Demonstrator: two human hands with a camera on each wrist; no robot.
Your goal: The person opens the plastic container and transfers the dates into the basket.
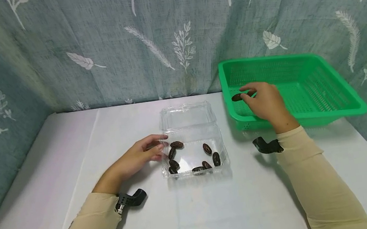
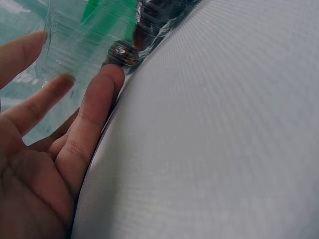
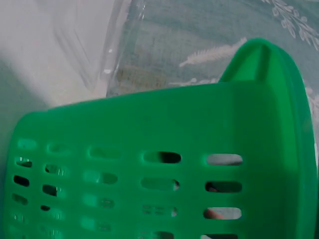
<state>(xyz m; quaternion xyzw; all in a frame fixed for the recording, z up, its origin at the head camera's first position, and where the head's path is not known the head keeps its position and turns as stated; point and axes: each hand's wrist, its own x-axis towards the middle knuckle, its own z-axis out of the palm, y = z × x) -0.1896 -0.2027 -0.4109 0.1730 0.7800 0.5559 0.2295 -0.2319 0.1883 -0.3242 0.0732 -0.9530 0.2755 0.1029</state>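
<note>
A clear plastic clamshell box (image 1: 191, 136) stands with its lid folded back, and several dark brown dates (image 1: 207, 149) lie inside along its sides. My left hand (image 1: 143, 153) is at the box's left wall, its fingers extended and touching the plastic. From the left wrist view, a fingertip (image 2: 112, 74) lies against the wall beside a date (image 2: 123, 53) seen through it. Over the left part of a green basket (image 1: 321, 86), my right hand (image 1: 264, 99) pinches one date (image 1: 236, 97) between thumb and fingers. The basket's slotted wall hides most of that hand in the right wrist view.
White cloth (image 1: 195, 212) covers the table. A patterned green-grey curtain (image 1: 109, 43) hangs along the back and sides. The basket stands at the back right, its rim above the box's height. Black wrist mounts (image 1: 133, 198) stick out from both sleeves.
</note>
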